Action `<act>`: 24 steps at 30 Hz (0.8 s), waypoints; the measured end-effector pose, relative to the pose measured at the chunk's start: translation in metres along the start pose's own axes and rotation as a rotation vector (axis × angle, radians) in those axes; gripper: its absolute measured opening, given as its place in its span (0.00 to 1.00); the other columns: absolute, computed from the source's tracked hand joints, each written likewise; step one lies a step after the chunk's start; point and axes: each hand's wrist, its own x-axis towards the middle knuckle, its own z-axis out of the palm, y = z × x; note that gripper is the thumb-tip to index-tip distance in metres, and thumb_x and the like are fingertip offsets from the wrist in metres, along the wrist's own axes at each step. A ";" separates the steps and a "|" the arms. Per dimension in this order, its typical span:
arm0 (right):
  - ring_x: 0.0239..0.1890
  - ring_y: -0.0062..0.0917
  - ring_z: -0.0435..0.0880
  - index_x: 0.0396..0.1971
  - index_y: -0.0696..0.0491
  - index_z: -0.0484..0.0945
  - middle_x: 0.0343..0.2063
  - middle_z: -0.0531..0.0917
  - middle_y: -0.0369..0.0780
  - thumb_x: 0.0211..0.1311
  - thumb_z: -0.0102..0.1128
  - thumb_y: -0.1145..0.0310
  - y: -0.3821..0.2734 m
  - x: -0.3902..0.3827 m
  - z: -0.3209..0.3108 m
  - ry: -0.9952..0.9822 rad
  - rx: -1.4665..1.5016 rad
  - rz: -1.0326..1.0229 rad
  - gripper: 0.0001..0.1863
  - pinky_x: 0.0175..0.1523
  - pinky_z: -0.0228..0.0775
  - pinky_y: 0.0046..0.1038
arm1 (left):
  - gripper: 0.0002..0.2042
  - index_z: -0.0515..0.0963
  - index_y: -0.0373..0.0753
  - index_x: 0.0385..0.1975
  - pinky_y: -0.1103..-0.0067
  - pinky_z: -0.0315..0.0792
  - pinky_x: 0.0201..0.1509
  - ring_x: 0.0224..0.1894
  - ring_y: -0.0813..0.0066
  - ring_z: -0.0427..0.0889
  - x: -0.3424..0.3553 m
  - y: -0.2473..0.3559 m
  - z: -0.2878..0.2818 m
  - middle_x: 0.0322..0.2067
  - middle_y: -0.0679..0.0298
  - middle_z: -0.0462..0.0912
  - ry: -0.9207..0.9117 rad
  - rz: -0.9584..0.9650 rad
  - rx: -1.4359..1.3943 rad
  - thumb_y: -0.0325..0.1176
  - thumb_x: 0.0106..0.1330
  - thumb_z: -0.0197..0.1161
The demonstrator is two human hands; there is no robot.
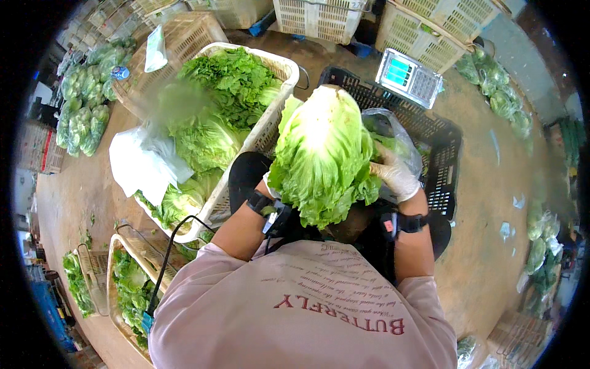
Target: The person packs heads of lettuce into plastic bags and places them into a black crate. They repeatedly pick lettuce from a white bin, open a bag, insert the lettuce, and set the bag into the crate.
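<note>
A large pale-green head of lettuce (326, 154) is held up in front of me, its whitish base toward the far side and its leafy tips toward my body. My left hand (270, 186), in a white glove, is at its left edge; the lettuce hides nearly all of its fingers. My right hand (398, 174), also gloved, has its fingers curled at the lettuce's right edge. Just beyond the right hand, a clear plastic bag (410, 142) with something green inside lies over the black crate (452, 163).
To the left, a white crate (289, 71) holds loose lettuce, with white plastic (144, 161) over its edge. A digital scale (409, 77) sits at the black crate's far corner. More lettuce fills a crate (114, 270) at lower left. Bagged greens (83, 126) and stacked crates (322, 21) stand around.
</note>
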 end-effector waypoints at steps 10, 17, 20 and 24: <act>0.36 0.24 0.75 0.44 0.57 0.76 0.30 0.77 0.45 0.63 0.51 0.56 -0.024 -0.018 -0.001 0.207 -0.527 -0.183 0.20 0.42 0.64 0.27 | 0.25 0.53 0.41 0.64 0.67 0.53 0.67 0.63 0.63 0.60 -0.003 -0.034 -0.007 0.63 0.57 0.59 0.379 -0.344 0.155 0.44 0.71 0.39; 0.33 0.24 0.76 0.39 0.57 0.78 0.31 0.81 0.37 0.65 0.47 0.50 -0.012 -0.020 -0.019 0.197 0.516 0.093 0.23 0.41 0.70 0.24 | 0.24 0.55 0.39 0.63 0.68 0.58 0.65 0.61 0.64 0.64 -0.031 -0.041 -0.028 0.62 0.56 0.60 0.372 -0.155 -0.103 0.43 0.71 0.42; 0.36 0.27 0.76 0.40 0.55 0.76 0.31 0.79 0.37 0.65 0.41 0.45 0.043 -0.015 -0.097 -0.084 1.116 -0.172 0.27 0.44 0.69 0.32 | 0.25 0.54 0.40 0.64 0.68 0.58 0.65 0.61 0.64 0.63 -0.015 -0.023 -0.011 0.62 0.57 0.60 0.417 -0.013 0.069 0.43 0.70 0.43; 0.45 0.30 0.69 0.48 0.54 0.69 0.40 0.72 0.40 0.58 0.49 0.49 -0.028 0.007 -0.025 0.244 0.901 -0.300 0.26 0.51 0.62 0.34 | 0.26 0.53 0.40 0.64 0.68 0.59 0.65 0.61 0.64 0.63 0.003 -0.007 -0.015 0.62 0.57 0.60 0.516 0.143 0.287 0.43 0.70 0.44</act>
